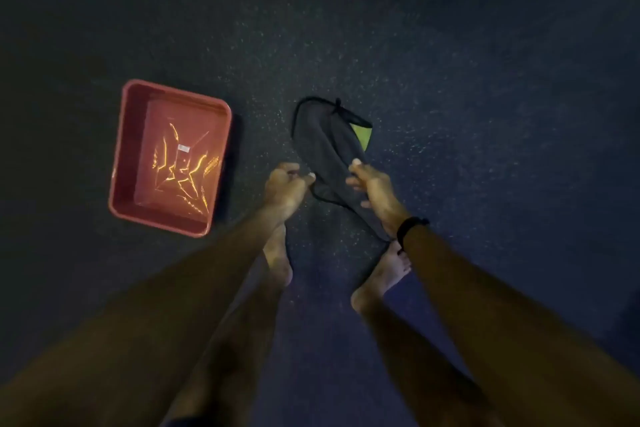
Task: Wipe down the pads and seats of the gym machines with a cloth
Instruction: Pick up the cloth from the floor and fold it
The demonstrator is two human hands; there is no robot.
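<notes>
- The cloth (325, 146) hangs between both hands over the floor (450, 80), its long axis running away from the person.
- Left hand (285, 185) pinches the near-left edge; right hand (372, 189) grips the near-right side with curled fingers (355, 180).
- A red tub (119, 163) of water sits left of the cloth, apart; nothing lies between them.
- No gym machine is in view.

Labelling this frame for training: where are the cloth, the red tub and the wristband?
cloth (322, 142), head view, middle of the grey fabric.
red tub (119, 163), head view, left wall.
wristband (410, 224), head view, black strap on right wrist.
</notes>
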